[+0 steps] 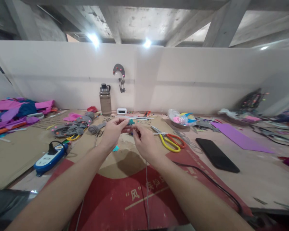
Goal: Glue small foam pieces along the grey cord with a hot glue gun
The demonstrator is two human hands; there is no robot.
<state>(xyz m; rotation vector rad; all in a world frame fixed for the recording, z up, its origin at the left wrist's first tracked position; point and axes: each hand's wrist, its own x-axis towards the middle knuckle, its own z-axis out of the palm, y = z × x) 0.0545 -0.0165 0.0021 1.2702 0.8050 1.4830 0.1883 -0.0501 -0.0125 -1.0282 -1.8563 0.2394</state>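
Observation:
Both hands meet above the cardboard in the middle of the head view. Between the fingertips of my left hand (113,131) is a small teal piece (131,122), pinched, its shape partly hidden. My right hand (143,138) is closed right beside it, fingertips pressed together. A thin grey cord (146,183) hangs from under the right hand over the red printed area. Another small turquoise cut-out (116,148) lies on the cardboard (106,163) below the hands. Scissors with yellow and orange handles (172,142) lie open-bladed just right of the right hand.
At left are a blue-and-white power strip (50,158), grey pieces with pink beads (74,127) and a grey yarn ball (93,129). A bottle (105,101) stands by the wall. To the right lie a phone (216,154), purple sheet (240,136) and bowl (180,123).

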